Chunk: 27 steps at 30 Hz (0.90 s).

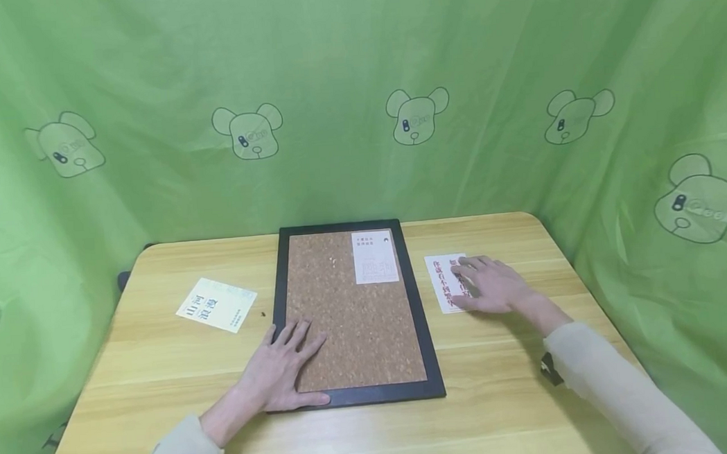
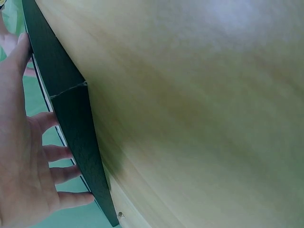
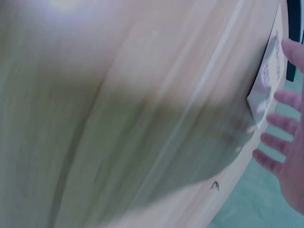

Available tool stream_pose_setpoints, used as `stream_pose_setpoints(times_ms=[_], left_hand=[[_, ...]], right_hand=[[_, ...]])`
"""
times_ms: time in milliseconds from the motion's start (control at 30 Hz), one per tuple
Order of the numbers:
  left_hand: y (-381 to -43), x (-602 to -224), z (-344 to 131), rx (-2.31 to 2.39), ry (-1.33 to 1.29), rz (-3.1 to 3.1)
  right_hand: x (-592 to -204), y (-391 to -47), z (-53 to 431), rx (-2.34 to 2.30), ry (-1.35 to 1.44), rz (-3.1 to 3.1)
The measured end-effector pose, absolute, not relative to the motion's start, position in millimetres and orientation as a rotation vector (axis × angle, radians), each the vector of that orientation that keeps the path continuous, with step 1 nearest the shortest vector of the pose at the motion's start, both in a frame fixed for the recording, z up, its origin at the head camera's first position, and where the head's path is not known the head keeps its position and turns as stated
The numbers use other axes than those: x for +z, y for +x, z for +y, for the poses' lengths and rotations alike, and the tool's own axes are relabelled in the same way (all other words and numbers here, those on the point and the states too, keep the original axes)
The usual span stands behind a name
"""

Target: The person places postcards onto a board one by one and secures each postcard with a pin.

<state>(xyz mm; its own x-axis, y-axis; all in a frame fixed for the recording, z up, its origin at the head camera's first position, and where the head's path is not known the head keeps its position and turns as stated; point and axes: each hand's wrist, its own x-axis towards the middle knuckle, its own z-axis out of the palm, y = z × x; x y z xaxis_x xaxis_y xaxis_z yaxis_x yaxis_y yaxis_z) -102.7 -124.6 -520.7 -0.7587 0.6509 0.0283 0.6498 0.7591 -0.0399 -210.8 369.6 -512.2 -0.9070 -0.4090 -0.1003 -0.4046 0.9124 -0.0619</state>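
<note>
Corkboard (image 1: 352,325) flat on the tabletop (image 1: 488,421), centre. Left hand (image 1: 280,371) rests over its lower-left corner: fingers spread, thumb along the bottom of the black frame (image 1: 386,392), fingertips reaching onto its face. Reads as a brace to keep the board from sliding. Right hand (image 1: 495,288) is at the red-lettered card (image 1: 442,288), just right of the board; fingers apart, loosely bent, no pinch visible. Card parked there probably keeps the reach short. White card (image 1: 374,259) sits at the board's upper right; round dot (image 1: 386,239) near its corner looks like a pin, presumably holding it. Blue-lettered card (image 1: 217,305) lies angled left of the board, no hand on it.

Hard to see: right hand covers some red lettering; can't tell whether it touches or hovers. Left hand hides most of the board's near-left corner. Small print unreadable. Dark speck (image 1: 263,314) left of board, small bit (image 3: 215,185) in the right wrist view: can't identify either.
</note>
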Motion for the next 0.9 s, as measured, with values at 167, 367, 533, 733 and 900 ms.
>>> stream_pose_setpoints(times_ms=[167, 367, 533, 733, 900], left_hand=[[-102.5, -520.1, -124.6, 0.051, -1.078, -2.919], [-102.9, -520.2, -124.0, 0.052, -1.08, -2.911], [-102.8, -520.1, -123.7, 0.055, -1.08, -2.905], [-102.4, -520.5, -123.7, 0.056, -1.074, -2.907], [-102.4, -519.9, -123.9, 0.06, -1.073, -2.908]], right_hand=[[-511.4, -209.7, 361.7, -0.133, -0.48, 3.016], [-507.7, -207.3, 349.1, -0.193, -0.303, 3.062], [-507.8, -204.9, 341.4, -0.24, -0.168, 3.053], [-510.1, -201.5, 337.2, -0.219, -0.098, 3.037], [-512.0, -198.2, 335.1, -0.199, -0.083, 3.04]])
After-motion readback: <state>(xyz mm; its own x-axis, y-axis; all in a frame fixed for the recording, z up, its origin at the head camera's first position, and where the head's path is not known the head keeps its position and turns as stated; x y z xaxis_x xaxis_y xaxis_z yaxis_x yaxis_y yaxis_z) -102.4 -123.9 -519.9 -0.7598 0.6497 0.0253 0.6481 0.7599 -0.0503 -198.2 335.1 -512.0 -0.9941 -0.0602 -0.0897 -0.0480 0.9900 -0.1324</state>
